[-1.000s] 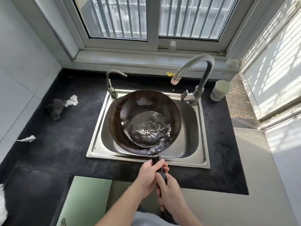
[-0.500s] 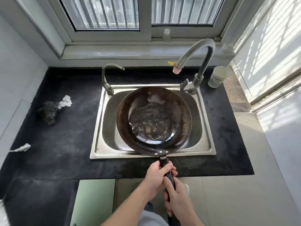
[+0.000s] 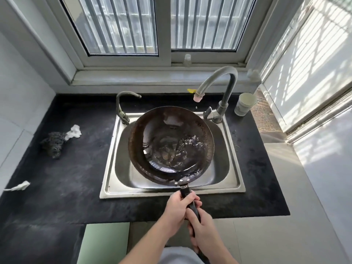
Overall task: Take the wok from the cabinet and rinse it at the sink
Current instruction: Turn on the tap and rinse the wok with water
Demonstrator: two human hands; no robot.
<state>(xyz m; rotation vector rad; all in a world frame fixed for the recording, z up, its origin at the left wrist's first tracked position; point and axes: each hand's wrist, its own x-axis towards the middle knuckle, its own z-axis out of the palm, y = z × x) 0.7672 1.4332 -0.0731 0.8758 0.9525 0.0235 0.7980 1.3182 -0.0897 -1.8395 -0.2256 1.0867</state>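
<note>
Far left on the counter (image 3: 80, 183): paper scrap (image 3: 18, 186), then a dark scrubber (image 3: 53, 144) with a white wad (image 3: 74, 132) touching it. Small tap (image 3: 123, 105) stands at the back-left corner of the sink (image 3: 111, 168). Wok (image 3: 171, 145) is out of the cabinet and over the basin, slightly tilted; can't tell if it rests on the sink or hangs free. Shallow water is pooled and rippled in its bottom, over dark residue. Handle (image 3: 185, 191) sticks out over the front rim toward the person. Left hand (image 3: 177, 212) grips the handle close to the wok, fingers curled round it and pressed together. Right hand (image 3: 203, 231) grips just behind, fingers wrapped round too. Faucet (image 3: 219, 82) spout hangs above the wok's far-right rim with no stream, only a drop under the nozzle. Cup (image 3: 244, 103) sits right of the faucet. Progress: fetch done, water in, looks mid-rinse; left: tip the water out into the sink, maybe rinse again
</note>
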